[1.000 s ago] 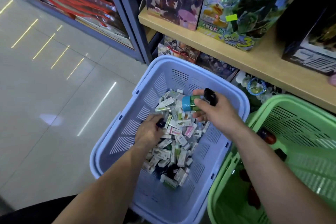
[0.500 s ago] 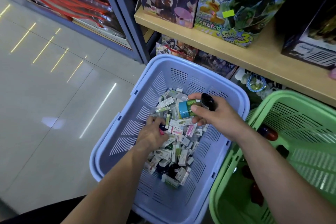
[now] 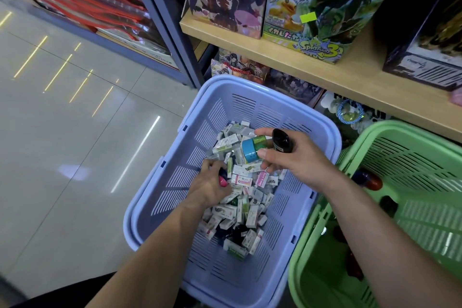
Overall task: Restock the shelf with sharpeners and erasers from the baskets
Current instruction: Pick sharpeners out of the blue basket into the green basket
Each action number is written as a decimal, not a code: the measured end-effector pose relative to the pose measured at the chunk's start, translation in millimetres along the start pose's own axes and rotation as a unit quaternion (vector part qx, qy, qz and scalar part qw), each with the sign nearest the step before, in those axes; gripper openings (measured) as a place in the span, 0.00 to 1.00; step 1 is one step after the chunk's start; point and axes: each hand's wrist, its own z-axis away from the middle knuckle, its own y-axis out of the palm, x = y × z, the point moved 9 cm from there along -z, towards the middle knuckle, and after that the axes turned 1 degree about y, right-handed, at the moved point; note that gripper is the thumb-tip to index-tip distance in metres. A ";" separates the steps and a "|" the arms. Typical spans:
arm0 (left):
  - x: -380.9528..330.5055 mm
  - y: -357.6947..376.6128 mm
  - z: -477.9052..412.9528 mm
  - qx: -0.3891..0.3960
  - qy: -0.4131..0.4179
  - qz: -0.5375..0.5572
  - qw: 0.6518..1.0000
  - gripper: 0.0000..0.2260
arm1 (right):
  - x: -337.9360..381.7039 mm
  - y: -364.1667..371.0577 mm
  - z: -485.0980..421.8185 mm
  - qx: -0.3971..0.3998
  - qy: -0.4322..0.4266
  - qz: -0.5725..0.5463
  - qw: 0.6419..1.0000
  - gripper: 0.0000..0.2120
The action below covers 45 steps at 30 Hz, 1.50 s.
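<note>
Both forearms reach down into the blue basket point(image 3: 333, 137). The left hand point(image 3: 212, 186) sits low on the heap of boxed erasers point(image 3: 241, 210) inside it, fingers curled round a pink sharpener point(image 3: 223, 180). The right hand point(image 3: 296, 161) hovers above the heap's far end, gripping a teal sharpener point(image 3: 250, 149) and a black sharpener point(image 3: 282, 142). A green basket point(image 3: 400, 130) stands just beside the blue basket's right wall.
</note>
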 end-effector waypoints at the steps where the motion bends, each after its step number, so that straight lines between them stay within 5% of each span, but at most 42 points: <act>1: 1.1 0.7 -0.3 -0.002 0.000 0.011 1.000 0.24 | -0.6 0.4 -0.3 0.000 -0.001 0.004 1.000 0.20; 14: -29.2 -27.2 24.1 -0.003 0.017 0.090 0.996 0.13 | 24.2 -0.3 22.1 -0.029 -0.070 0.052 0.996 0.19; 21: -163.7 -99.7 101.2 -0.068 0.161 0.179 0.968 0.14 | 56.0 -71.8 84.1 -0.168 -0.101 0.057 0.979 0.18; 28: -293.6 -53.8 171.6 0.001 0.282 0.193 0.940 0.17 | 18.9 -187.7 186.8 -0.306 -0.037 0.110 0.945 0.11; 37: -296.5 130.5 129.7 0.166 0.131 0.121 0.970 0.16 | -109.9 -226.7 201.3 -0.279 0.162 0.167 0.932 0.11; 41: -282.6 153.8 119.5 0.190 0.040 0.206 0.959 0.29 | -131.6 -213.2 184.6 -0.220 0.181 0.215 0.934 0.24; 45: -279.2 136.9 126.2 0.183 0.055 0.175 0.966 0.35 | -137.0 -209.8 188.4 -0.242 0.193 0.202 0.929 0.32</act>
